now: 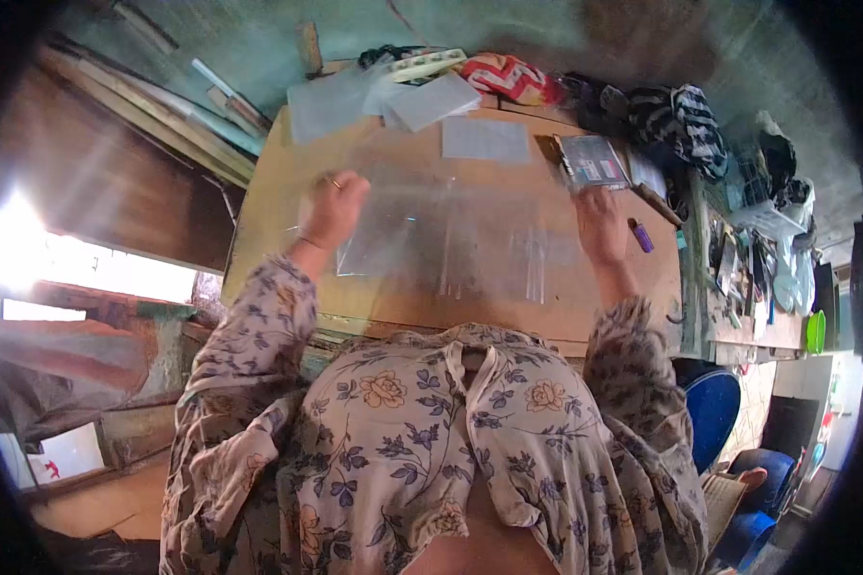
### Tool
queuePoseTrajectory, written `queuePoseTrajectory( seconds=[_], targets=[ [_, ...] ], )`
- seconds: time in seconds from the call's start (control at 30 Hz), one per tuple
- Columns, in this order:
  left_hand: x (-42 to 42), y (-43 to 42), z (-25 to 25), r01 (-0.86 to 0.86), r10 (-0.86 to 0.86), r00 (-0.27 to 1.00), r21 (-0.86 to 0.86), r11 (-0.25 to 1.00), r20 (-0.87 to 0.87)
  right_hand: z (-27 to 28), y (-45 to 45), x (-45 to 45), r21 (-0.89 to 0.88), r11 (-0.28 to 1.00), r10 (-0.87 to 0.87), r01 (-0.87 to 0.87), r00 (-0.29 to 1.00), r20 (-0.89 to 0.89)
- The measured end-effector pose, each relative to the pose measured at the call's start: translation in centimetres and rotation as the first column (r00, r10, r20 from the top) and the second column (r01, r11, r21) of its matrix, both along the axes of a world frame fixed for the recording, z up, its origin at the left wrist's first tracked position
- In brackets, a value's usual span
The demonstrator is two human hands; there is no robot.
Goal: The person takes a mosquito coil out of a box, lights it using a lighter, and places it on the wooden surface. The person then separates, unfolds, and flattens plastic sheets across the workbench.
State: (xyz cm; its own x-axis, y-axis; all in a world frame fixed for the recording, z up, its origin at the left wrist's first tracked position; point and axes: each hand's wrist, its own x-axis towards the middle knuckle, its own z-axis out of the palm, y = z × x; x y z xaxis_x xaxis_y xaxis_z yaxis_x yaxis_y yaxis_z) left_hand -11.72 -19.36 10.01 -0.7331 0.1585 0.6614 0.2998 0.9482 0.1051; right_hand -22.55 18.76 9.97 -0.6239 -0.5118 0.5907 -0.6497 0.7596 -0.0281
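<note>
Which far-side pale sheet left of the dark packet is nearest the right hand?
The sheet between the pile and the dark packet; the others overlap in that pile, farther from the right hand.

Daylight, strong, from gap (129, 278) at left; burnt-out flare, streaks fanning across panel (115, 182). Table (268, 220): moderately lit, veiled by haze. Plastic (489, 240): thin white glints. Left hand (334, 209) and right hand (601, 225): soft-edged, fine detail lost. Fisheye distortion: bowed lines, stretched margins, black corners. Far right: secondary pale brightness.
</note>
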Motion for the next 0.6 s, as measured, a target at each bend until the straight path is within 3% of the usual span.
queuePoseTrajectory(
  seconds=[0.1,0.17,0.3,0.4,0.47,0.5,0.57,0.6],
  targets=[
    [2.7,1.3,-4.0,-0.002,-0.027,0.949,0.092,0.996,0.314,-5.3,0.7,2.9,-0.078,0.997,0.013,0.005,0.973,0.229],
    [4.1,3.7,-6.4,-0.045,0.031,0.883,0.018,0.999,0.469,-8.3,3.0,3.9,-0.106,0.994,0.041,-0.007,0.948,0.314],
    [5.9,5.0,-8.4,0.010,-0.002,0.917,-0.018,1.000,0.398,-10.1,3.6,5.6,-0.046,0.999,0.012,0.006,0.919,0.393],
    [6.6,5.2,-7.5,0.015,-0.045,0.892,0.071,0.997,0.450,-9.4,4.0,5.8,-0.033,0.998,0.054,-0.044,0.894,0.444],
    [6.8,4.5,-6.2,0.161,-0.286,0.814,0.276,0.947,0.505,-8.5,4.3,5.2,-0.027,0.997,0.077,-0.073,0.872,0.483],
    [6.8,4.0,-5.9,0.157,-0.282,0.817,0.276,0.948,0.503,-7.4,4.6,5.0,0.050,0.995,0.038,-0.081,0.818,0.574],
    [5.7,2.1,-5.4,-0.011,-0.117,0.935,0.359,0.933,0.333,-5.8,4.2,4.7,0.125,0.988,-0.011,-0.093,0.757,0.653],
    [4.4,0.3,-6.6,-0.136,-0.038,0.936,0.457,0.879,0.351,-5.1,3.2,4.6,0.214,0.975,-0.114,-0.054,0.709,0.696]
  ],
)
